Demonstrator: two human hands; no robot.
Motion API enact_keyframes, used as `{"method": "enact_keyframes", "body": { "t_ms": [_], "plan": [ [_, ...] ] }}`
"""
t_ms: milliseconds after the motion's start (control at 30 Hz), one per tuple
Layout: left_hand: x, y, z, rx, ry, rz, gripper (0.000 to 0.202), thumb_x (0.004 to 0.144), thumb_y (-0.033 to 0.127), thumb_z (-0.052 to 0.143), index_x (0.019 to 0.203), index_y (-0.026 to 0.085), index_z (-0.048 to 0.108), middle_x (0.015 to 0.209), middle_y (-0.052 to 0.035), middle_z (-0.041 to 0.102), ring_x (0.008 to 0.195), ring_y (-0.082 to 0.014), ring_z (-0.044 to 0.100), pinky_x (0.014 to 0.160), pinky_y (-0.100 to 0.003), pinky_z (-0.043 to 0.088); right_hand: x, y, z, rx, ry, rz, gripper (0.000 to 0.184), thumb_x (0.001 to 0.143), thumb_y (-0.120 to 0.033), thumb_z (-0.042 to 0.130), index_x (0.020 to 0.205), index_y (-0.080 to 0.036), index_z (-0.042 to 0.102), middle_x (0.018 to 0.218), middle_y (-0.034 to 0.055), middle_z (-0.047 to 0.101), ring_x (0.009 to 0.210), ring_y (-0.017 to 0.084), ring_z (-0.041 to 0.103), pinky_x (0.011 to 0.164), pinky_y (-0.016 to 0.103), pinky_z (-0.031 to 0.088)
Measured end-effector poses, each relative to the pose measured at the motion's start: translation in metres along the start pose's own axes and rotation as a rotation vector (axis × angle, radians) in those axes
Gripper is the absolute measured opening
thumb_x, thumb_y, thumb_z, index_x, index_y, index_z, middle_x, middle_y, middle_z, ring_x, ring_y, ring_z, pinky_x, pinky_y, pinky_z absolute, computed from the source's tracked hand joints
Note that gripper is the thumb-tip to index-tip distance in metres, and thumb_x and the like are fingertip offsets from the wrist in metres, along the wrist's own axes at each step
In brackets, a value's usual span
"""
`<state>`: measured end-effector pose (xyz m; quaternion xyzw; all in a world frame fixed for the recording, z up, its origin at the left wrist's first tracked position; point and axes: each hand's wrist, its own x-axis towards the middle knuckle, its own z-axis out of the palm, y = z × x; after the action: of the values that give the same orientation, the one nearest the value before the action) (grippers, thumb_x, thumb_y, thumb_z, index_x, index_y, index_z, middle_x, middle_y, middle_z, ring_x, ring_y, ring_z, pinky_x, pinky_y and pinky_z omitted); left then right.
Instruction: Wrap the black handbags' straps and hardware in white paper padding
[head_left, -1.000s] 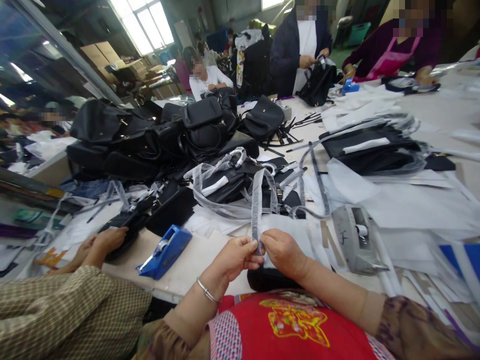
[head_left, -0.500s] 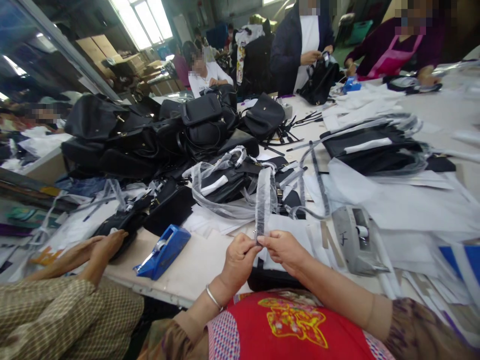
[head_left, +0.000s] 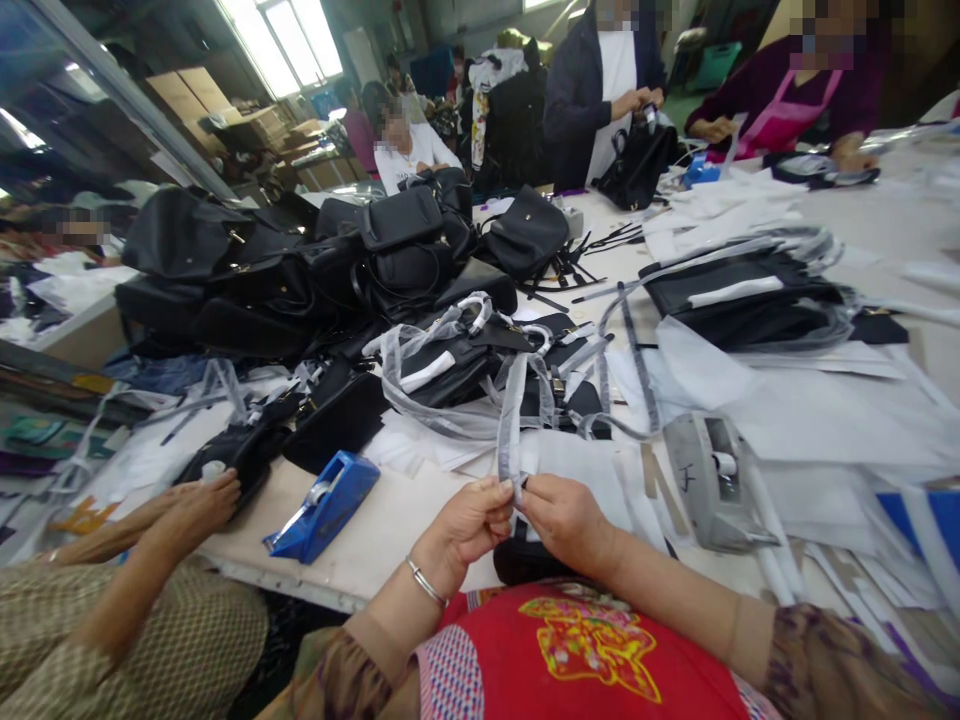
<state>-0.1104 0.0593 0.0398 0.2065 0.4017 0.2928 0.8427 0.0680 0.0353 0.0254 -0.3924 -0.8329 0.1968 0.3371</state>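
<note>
My left hand point(head_left: 466, 525) and my right hand point(head_left: 566, 520) meet just above the table's near edge, both pinched on the lower end of a wrapped bag strap point(head_left: 511, 420), a dark strap inside grey translucent wrapping. The strap rises from my fingers and arches over to a black bag point(head_left: 457, 365) with more wrapped straps lying behind it. A black bag point(head_left: 529, 560) rests under my hands at the table edge.
A blue tape dispenser point(head_left: 322, 505) sits left of my hands, a grey tape dispenser point(head_left: 709, 480) to the right. A co-worker's hand point(head_left: 195, 505) rests on a small black bag at the left. Piled black backpacks point(head_left: 292, 265) and white paper sheets point(head_left: 817, 400) cover the table; other people work beyond.
My hands dropped slightly and slid along the wrapped strap, which leans a little more to the left. The co-worker's hand at the left shifted nearer the table edge.
</note>
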Motion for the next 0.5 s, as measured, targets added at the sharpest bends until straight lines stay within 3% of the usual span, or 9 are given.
{"method": "enact_keyframes", "body": {
  "t_ms": [67,133,200,267,367,500],
  "plan": [
    [0.0,-0.002,0.001,0.124,0.087,0.084,0.039,0.066,0.035,0.084,0.07,0.016,0.05,0.053,0.0096,0.034,0.046,-0.0034,0.024,0.046,-0.018,0.018,0.0,0.002,-0.004,0.198,-0.012,0.144,0.022,0.091,-0.021,0.05,0.072,-0.016,0.059,0.073,0.0027,0.052,0.069,0.014,0.046,0.064,0.026,0.034],
    [-0.001,-0.005,0.001,0.353,0.209,0.21,0.034,0.068,0.037,0.08,0.068,0.014,0.056,0.053,0.0069,0.041,0.048,-0.0052,0.031,0.048,-0.02,0.022,0.002,0.003,-0.007,0.55,-0.067,0.402,0.025,0.087,-0.035,0.057,0.071,-0.016,0.057,0.067,-0.0009,0.045,0.062,0.012,0.042,0.058,0.025,0.033],
    [-0.002,-0.009,0.001,0.661,0.305,0.347,0.03,0.071,0.036,0.077,0.064,0.014,0.058,0.056,0.0048,0.045,0.053,-0.0076,0.037,0.052,-0.022,0.027,0.005,0.003,-0.008,0.912,-0.135,0.695,0.035,0.082,-0.05,0.06,0.074,-0.016,0.058,0.06,-0.005,0.037,0.051,0.009,0.031,0.048,0.023,0.025],
    [-0.002,-0.016,0.001,0.973,0.379,0.481,0.031,0.076,0.034,0.071,0.058,0.015,0.056,0.058,0.0037,0.045,0.058,-0.0094,0.04,0.057,-0.024,0.03,0.009,0.003,-0.005,1.079,-0.147,0.923,0.041,0.076,-0.057,0.064,0.077,-0.016,0.059,0.055,-0.0076,0.032,0.047,0.007,0.022,0.043,0.023,0.017],
    [-0.001,-0.028,0.004,1.274,0.448,0.627,0.032,0.086,0.029,0.059,0.057,0.016,0.052,0.061,0.0015,0.044,0.061,-0.0113,0.042,0.061,-0.026,0.03,0.014,0.003,0.006,0.91,-0.029,0.977,0.035,0.066,-0.047,0.074,0.067,-0.015,0.06,0.051,-0.0067,0.037,0.048,0.007,0.027,0.045,0.023,0.019],
    [-0.002,-0.031,0.01,1.334,0.432,0.623,0.025,0.088,0.025,0.053,0.065,0.016,0.055,0.067,-0.0017,0.049,0.066,-0.014,0.045,0.065,-0.028,0.032,0.014,0.004,0.018,0.666,0.106,0.861,0.03,0.071,-0.039,0.068,0.057,-0.016,0.057,0.052,-0.0039,0.043,0.056,0.01,0.04,0.052,0.024,0.028]
  ]
}}
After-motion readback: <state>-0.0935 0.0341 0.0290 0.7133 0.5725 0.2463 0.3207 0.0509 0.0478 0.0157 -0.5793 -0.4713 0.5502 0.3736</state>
